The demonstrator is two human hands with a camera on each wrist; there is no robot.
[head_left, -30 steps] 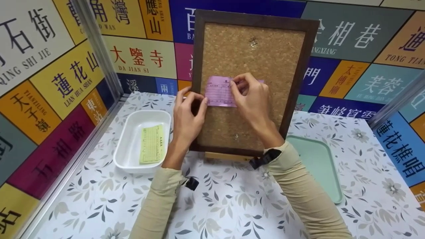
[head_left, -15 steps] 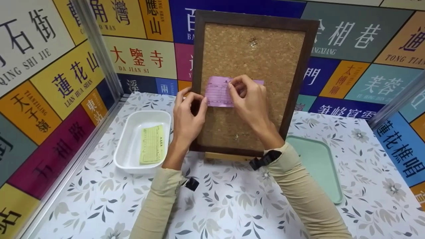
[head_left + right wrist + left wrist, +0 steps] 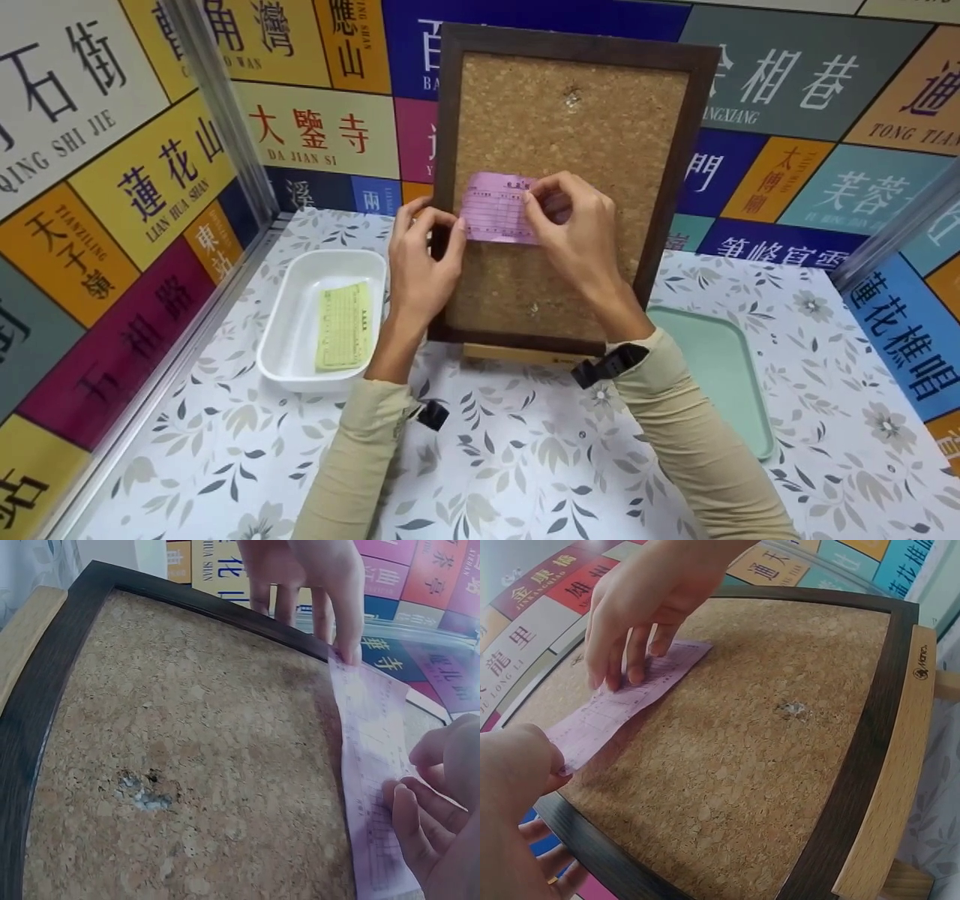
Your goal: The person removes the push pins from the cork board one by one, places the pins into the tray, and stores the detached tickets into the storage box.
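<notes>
A framed cork board (image 3: 570, 135) stands upright on a wooden stand in the head view. A pink printed slip (image 3: 491, 206) lies against its cork, left of the middle. My left hand (image 3: 424, 259) grips the board's left edge. Its thumb presses the slip's left end, and the other fingers lie behind the dark frame in the left wrist view. My right hand (image 3: 581, 229) is at the slip's upper middle with its fingers bent. The thumb tip and index fingertip come close together there. Whatever may lie between those fingertips is too hidden to make out.
Left of the board, a white tray (image 3: 281, 322) holds a yellow slip (image 3: 343, 326). A green tray (image 3: 731, 367) is at the right, partly under the right sleeve. The flowered tablecloth (image 3: 487, 465) spreads in front. Damaged spots mark the cork, one near the top (image 3: 572, 97).
My right hand shifted slightly left along the slip, then back right and a little down, baring more of the slip's print. My left hand and the board stay nearly still.
</notes>
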